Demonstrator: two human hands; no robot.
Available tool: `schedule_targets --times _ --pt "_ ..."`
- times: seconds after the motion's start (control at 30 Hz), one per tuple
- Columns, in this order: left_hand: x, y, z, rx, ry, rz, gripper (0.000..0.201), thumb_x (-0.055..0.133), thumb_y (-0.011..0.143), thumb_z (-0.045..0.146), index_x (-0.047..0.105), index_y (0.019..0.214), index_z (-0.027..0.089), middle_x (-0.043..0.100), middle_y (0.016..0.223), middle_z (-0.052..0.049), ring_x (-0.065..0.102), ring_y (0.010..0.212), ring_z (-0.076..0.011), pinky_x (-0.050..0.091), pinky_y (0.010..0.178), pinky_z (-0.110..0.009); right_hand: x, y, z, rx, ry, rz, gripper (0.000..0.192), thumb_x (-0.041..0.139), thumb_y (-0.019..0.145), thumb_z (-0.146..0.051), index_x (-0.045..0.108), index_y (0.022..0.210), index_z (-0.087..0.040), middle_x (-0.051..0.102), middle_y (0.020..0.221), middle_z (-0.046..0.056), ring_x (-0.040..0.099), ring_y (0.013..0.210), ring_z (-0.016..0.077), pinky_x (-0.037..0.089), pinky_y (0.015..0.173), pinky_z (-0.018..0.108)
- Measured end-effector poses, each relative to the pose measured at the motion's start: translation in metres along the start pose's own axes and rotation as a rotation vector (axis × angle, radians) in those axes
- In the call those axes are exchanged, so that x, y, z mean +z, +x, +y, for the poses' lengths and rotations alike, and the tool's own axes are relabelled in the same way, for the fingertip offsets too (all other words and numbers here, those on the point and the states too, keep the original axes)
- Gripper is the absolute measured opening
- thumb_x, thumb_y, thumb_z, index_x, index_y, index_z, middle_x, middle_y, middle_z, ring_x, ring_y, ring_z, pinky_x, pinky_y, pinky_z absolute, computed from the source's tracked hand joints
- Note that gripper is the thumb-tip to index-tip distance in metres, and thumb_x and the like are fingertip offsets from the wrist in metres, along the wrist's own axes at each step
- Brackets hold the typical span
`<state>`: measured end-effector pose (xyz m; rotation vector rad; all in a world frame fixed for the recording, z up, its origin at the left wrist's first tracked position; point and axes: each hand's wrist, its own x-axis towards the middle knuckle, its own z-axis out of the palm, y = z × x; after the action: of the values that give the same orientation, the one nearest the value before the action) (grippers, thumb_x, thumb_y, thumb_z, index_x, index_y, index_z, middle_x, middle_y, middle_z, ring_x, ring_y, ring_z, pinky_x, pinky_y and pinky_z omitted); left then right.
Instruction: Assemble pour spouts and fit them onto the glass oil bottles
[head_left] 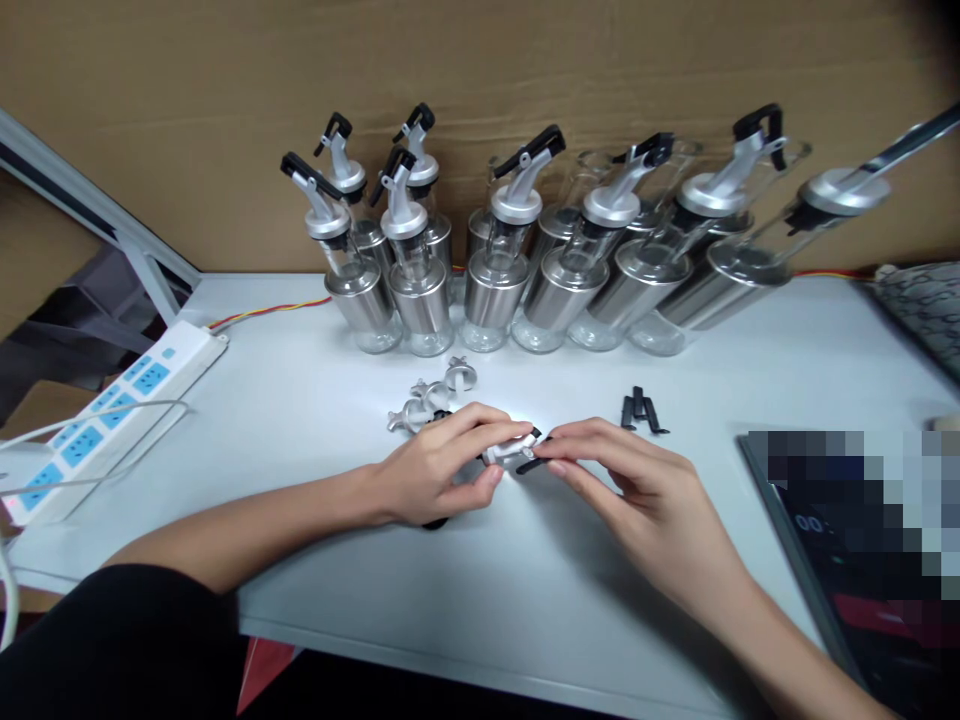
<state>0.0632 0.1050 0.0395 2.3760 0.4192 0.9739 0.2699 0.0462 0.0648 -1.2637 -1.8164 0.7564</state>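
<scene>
My left hand (457,460) grips a silver pourer spout (510,450) by its body, low over the table. At the spout's tip, my right hand (630,480) pinches a small black lever cap (534,464) between thumb and fingers. Whether the cap is fixed to the spout I cannot tell. Several silver pourer spouts (459,376) lie just beyond my left hand, partly covered by it. To the right, several loose black lever caps (638,404) rest on the table.
Behind my hands stand rows of glass bottles with steel sleeves (495,290), many topped with pourers. A white power strip (112,420) with cables lies on the left. A dark-screened device (825,560) occupies the right, and a cardboard wall (225,120) rises at the back.
</scene>
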Motion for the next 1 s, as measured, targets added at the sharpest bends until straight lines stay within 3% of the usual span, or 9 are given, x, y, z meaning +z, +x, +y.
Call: schedule_targets --times 0.3,0.67,1.0 --pt "0.0001 0.0009 -0.0001 0.022 -0.026 0.012 0.039 0.046 0.088 0.012 0.045 0.126 0.018 0.054 0.106 -0.009 0.057 0.099 -0.0157 0.053 0.085 -0.028 -0.0003 0.0003 -0.0027 0.026 -0.041 -0.028 0.007 0.058 0.087 -0.017 0.062 0.088 -0.023 0.068 0.085 0.000 0.064 0.078 0.0123 0.048 0.070 0.023" --pt "-0.0050 0.0000 -0.0010 0.074 0.039 -0.089 0.022 0.041 0.092 0.014 0.057 0.107 0.018 0.052 0.111 -0.011 0.057 0.099 -0.0162 0.053 0.081 -0.027 0.0007 0.0013 -0.0011 0.027 -0.065 -0.002 0.007 0.060 0.084 -0.017 0.064 0.085 -0.023 0.069 0.082 -0.001 0.064 0.075 0.0131 0.049 0.068 0.025" --pt "-0.0025 0.0032 0.0007 0.061 0.081 -0.006 0.017 0.042 0.086 0.007 0.051 0.096 0.017 0.058 0.103 -0.009 0.057 0.092 -0.0162 0.052 0.081 -0.030 0.0003 0.0015 -0.0016 0.124 0.071 0.002 0.005 0.060 0.085 -0.020 0.062 0.082 -0.023 0.066 0.081 -0.001 0.062 0.075 0.0125 0.046 0.068 0.024"
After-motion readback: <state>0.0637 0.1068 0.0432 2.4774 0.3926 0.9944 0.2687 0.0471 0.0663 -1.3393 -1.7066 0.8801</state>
